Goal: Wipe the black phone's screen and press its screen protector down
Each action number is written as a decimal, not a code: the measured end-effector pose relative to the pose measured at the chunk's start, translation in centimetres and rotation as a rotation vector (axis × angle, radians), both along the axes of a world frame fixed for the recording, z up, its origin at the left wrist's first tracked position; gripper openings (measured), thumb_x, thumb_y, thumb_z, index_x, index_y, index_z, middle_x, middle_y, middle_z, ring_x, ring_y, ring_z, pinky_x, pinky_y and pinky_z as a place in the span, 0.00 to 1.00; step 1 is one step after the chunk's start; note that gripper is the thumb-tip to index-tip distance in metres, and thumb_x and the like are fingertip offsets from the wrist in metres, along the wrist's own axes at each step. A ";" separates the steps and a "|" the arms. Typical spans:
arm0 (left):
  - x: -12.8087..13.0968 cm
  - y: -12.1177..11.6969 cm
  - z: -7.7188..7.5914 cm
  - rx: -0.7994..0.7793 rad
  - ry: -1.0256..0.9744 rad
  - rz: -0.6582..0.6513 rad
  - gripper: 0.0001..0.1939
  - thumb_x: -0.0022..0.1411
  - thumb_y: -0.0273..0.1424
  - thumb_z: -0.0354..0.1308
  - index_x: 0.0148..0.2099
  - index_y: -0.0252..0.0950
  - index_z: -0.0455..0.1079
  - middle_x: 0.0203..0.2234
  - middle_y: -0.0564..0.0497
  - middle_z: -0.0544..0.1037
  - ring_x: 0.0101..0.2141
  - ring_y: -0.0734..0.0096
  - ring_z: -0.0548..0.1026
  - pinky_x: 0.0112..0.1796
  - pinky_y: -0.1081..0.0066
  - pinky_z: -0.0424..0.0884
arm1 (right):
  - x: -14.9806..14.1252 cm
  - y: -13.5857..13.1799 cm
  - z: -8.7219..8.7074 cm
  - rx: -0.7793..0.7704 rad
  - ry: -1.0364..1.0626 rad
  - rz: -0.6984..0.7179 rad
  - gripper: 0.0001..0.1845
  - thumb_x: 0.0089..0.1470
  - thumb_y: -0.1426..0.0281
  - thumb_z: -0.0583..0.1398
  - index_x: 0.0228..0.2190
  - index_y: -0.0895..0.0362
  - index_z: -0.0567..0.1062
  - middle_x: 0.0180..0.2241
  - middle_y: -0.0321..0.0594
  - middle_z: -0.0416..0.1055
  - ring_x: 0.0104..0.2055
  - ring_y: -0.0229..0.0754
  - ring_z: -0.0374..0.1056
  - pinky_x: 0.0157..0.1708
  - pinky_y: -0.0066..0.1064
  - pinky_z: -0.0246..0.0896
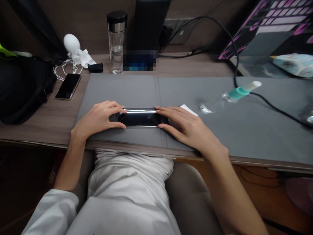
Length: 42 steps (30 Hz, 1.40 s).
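Observation:
A black smartphone [138, 117] lies sideways on the grey desk mat [122, 93], its glossy screen reflecting a bright streak. My left hand [97, 119] grips its left end, and my right hand [186, 128] grips its right end. A folded white cloth or paper [189, 110] lies partly beneath my right hand. To the right of that hand, a clear bottle with a teal band and white tip [232, 98] lies on its side on the mat.
A second smartphone [67, 86] and a black bag [22, 88] are on the wooden desk at left. Along the back stand a glass water bottle [117, 42] and a white figurine [72, 44]. A black cable [269, 102] crosses the mat toward a laptop [266, 32].

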State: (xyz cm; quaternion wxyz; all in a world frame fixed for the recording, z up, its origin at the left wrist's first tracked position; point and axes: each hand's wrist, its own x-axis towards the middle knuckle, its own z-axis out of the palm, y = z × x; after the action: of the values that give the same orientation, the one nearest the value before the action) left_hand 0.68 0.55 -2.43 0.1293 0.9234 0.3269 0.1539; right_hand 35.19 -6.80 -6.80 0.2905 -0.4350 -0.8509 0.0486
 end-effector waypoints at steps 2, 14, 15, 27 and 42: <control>0.0 0.0 -0.1 0.000 -0.004 -0.002 0.22 0.71 0.50 0.70 0.58 0.42 0.81 0.58 0.46 0.84 0.55 0.54 0.82 0.57 0.58 0.74 | 0.0 0.0 0.0 -0.002 0.007 -0.002 0.22 0.74 0.62 0.63 0.65 0.50 0.75 0.65 0.50 0.79 0.63 0.58 0.79 0.62 0.56 0.77; 0.0 0.0 -0.1 0.024 -0.016 -0.033 0.20 0.72 0.45 0.70 0.58 0.41 0.81 0.58 0.46 0.84 0.56 0.54 0.82 0.57 0.57 0.75 | 0.1 0.0 -0.1 -0.024 0.021 -0.007 0.23 0.73 0.61 0.63 0.66 0.47 0.75 0.66 0.47 0.79 0.62 0.58 0.79 0.61 0.57 0.77; 0.0 0.0 -0.1 0.027 -0.017 -0.036 0.19 0.72 0.45 0.71 0.58 0.40 0.81 0.58 0.46 0.84 0.56 0.54 0.82 0.57 0.57 0.75 | 0.1 0.0 0.0 -0.025 0.020 -0.006 0.23 0.73 0.61 0.63 0.66 0.47 0.75 0.66 0.47 0.78 0.62 0.58 0.79 0.61 0.57 0.77; 0.1 -0.2 0.2 -0.002 0.009 -0.026 0.21 0.74 0.45 0.67 0.62 0.43 0.78 0.57 0.47 0.84 0.54 0.55 0.81 0.55 0.59 0.74 | 0.0 0.0 0.1 -0.016 0.013 0.003 0.21 0.74 0.62 0.63 0.64 0.50 0.75 0.65 0.49 0.79 0.61 0.57 0.79 0.60 0.55 0.78; 0.3 -0.2 0.4 -0.011 0.036 -0.004 0.24 0.73 0.46 0.66 0.65 0.42 0.76 0.56 0.46 0.84 0.54 0.54 0.81 0.55 0.59 0.73 | -0.1 -0.2 0.3 -0.071 0.048 -0.021 0.18 0.73 0.60 0.63 0.60 0.46 0.79 0.66 0.45 0.79 0.62 0.59 0.79 0.60 0.58 0.77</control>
State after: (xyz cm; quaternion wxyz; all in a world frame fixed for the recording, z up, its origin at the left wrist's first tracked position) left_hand 0.94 0.30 -2.06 0.1286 0.9260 0.3280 0.1354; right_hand 35.13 -6.98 -6.48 0.2959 -0.4526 -0.8368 0.0861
